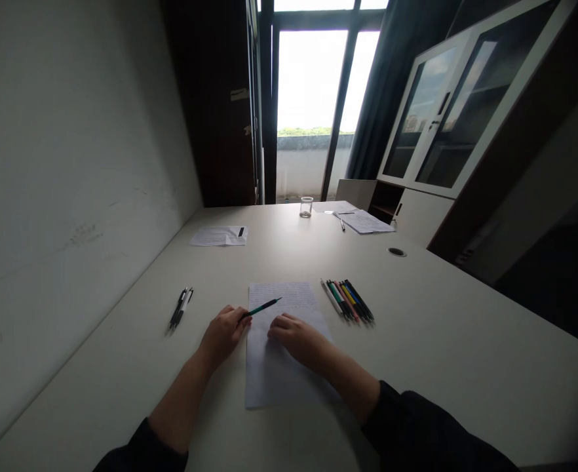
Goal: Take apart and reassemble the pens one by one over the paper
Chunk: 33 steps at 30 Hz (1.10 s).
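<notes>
My left hand (pixel 225 333) is closed around a green and black pen (pixel 264 307), at the left edge of a sheet of paper (pixel 264 383). The pen's thin end points up and to the right, over the sheet. Lines of handwriting fill the upper part of the paper; its lower part looks blank. My right hand (pixel 299 335) rests on the middle of the sheet, fingers curled together, with no object showing in them. Its palm side is hidden.
Several pens (pixel 348 301) lie in a row right of the paper. Two more pens (pixel 181 309) lie on the left. Farther back are a printed sheet (pixel 220 236), a glass jar (pixel 306 207), stacked papers (pixel 365 221) and a round desk hole (pixel 396 252). A wall borders the left.
</notes>
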Available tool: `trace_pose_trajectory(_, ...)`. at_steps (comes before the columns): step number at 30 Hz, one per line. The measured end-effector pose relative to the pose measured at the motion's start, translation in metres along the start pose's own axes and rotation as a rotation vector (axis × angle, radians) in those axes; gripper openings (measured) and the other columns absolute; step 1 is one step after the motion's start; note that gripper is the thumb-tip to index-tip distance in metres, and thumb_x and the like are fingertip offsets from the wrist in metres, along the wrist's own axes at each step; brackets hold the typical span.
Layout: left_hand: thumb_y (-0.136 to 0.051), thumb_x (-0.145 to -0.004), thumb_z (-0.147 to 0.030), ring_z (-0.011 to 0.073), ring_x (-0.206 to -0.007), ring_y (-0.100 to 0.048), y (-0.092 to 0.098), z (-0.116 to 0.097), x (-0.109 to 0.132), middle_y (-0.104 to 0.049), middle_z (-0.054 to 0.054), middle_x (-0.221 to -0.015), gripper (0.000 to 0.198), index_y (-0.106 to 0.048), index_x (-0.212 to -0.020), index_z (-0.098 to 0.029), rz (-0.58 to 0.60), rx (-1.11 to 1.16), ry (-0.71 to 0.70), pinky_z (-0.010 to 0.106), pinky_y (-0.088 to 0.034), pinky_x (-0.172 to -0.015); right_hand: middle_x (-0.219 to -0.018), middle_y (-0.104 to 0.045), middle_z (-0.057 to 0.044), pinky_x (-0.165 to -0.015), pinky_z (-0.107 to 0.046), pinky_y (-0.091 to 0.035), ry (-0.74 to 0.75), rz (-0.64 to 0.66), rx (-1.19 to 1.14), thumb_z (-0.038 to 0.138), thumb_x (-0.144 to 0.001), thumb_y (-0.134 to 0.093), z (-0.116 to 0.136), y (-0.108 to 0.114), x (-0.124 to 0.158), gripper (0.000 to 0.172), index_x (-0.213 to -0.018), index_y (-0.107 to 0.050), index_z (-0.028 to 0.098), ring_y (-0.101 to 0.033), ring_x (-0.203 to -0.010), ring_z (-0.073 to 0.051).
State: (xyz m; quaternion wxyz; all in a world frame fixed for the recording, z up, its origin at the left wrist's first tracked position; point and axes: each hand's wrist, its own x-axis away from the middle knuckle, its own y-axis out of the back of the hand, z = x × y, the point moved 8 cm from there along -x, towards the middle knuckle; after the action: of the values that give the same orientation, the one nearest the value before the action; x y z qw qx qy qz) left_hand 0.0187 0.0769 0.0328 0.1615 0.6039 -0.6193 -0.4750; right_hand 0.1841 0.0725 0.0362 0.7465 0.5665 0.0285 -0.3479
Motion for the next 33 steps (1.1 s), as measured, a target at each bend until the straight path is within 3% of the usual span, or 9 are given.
trace_pose_trajectory(7,-0.053,-0.098,-0.023,0.0215,-0.087,-0.062,-0.002,-0.004,-0.002,-0.068,0.005,-0.086,0.015,-0.068,-0.096,-0.022,0.015,0.062,-0.043,0.029,-0.049,-0.080,-0.095,-0.070,-0.007,-0.076,-0.030,-0.058,-0.265,-0.368,-0.212,0.024,-0.097,-0.058,-0.036,0.052,0.015,0.012,-0.098,-0.069,0.020,-0.068,-0.084,-0.019)
trace_pose_trajectory(11,-0.054,-0.098,-0.024,0.0216,-0.089,-0.062,-0.002,-0.009,0.000,-0.068,0.005,-0.087,0.015,-0.069,-0.096,-0.022,0.028,0.101,-0.071,0.029,-0.049,-0.080,-0.093,-0.070,-0.006,-0.074,-0.030,-0.059,-0.370,-0.490,-0.307,0.028,-0.094,-0.062,-0.053,0.065,0.025,0.011,-0.097,-0.068,0.020,-0.069,-0.083,-0.019)
trace_pose_trajectory(33,-0.055,-0.098,-0.025,0.0207,-0.089,-0.065,-0.003,-0.015,0.001,-0.067,0.006,-0.088,0.016,-0.071,-0.096,-0.022,0.052,0.137,-0.086,0.029,-0.052,-0.081,-0.096,-0.069,-0.006,-0.078,-0.033,-0.061,-0.348,-0.489,-0.449,0.034,-0.092,-0.065,-0.050,0.060,0.023,0.015,-0.097,-0.071,0.021,-0.069,-0.087,-0.019)
